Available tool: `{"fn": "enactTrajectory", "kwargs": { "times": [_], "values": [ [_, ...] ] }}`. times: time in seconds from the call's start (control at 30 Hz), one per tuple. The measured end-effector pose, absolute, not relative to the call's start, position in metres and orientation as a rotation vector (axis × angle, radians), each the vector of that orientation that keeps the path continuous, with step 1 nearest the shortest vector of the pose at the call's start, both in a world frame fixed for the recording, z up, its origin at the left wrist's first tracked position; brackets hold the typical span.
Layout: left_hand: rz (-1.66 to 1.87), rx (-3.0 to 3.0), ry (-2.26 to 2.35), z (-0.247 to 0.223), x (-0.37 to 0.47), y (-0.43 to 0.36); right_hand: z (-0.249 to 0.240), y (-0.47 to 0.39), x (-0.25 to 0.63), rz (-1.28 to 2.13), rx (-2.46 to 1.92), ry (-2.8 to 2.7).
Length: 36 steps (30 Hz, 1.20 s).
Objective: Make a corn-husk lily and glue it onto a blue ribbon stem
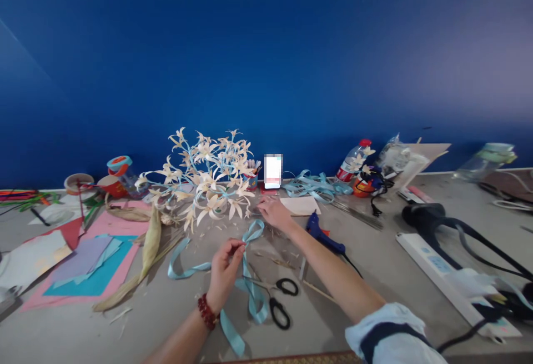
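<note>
My left hand (228,267) is closed in a pinch on a light blue ribbon (253,232). The ribbon stands up in a loop above the fingertips, and its tails trail down onto the table and off to the left. My right hand (273,212) reaches farther forward, fingers stretched leftward just beside the white flowers (212,203); whether the fingertips touch anything there is too small to tell. Black-handled scissors (270,288) lie to the right of my left hand, their blades partly under the ribbon. A blue glue gun (322,233) rests right of my right forearm.
At the left lie coloured papers (79,264) and dried husks (152,242). A lit phone (273,171) stands by the blue wall, with a ribbon heap (312,186) and red-capped bottle (352,161) to its right. A white power strip (449,280) and cables occupy the right side.
</note>
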<state>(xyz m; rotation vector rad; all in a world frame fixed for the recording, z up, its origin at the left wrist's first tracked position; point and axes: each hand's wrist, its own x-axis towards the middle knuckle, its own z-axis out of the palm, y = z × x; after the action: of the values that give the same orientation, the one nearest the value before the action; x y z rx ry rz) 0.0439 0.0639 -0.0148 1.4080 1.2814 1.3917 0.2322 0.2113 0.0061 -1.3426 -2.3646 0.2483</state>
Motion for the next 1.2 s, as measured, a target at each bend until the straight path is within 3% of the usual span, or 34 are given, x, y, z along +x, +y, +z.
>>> {"fn": "enactTrajectory", "kwargs": {
  "times": [0.3,0.47,0.63,0.93,1.1,1.2],
  "values": [
    [1.343,1.473,1.310,0.009,0.024,0.063,0.052,0.136,0.247,0.412,-1.373,-2.366],
    [0.788,2.259,1.364,0.030,0.019,0.054,0.045,0.066,0.288,0.576,-1.436,-2.547],
    [0.434,2.563,1.481,0.016,0.015,0.053,0.021,0.027,0.308,0.423,-1.522,-2.423],
    [0.382,2.536,1.428,-0.008,-0.028,0.062,0.008,0.043,0.275,0.199,-1.440,-2.533],
    [0.245,2.584,1.769,-0.004,-0.089,0.069,0.003,0.050,0.281,0.211,-1.452,-2.404],
    [0.373,2.615,1.891,0.004,-0.083,0.061,0.005,0.047,0.288,0.311,-1.474,-2.215]
  ]
}}
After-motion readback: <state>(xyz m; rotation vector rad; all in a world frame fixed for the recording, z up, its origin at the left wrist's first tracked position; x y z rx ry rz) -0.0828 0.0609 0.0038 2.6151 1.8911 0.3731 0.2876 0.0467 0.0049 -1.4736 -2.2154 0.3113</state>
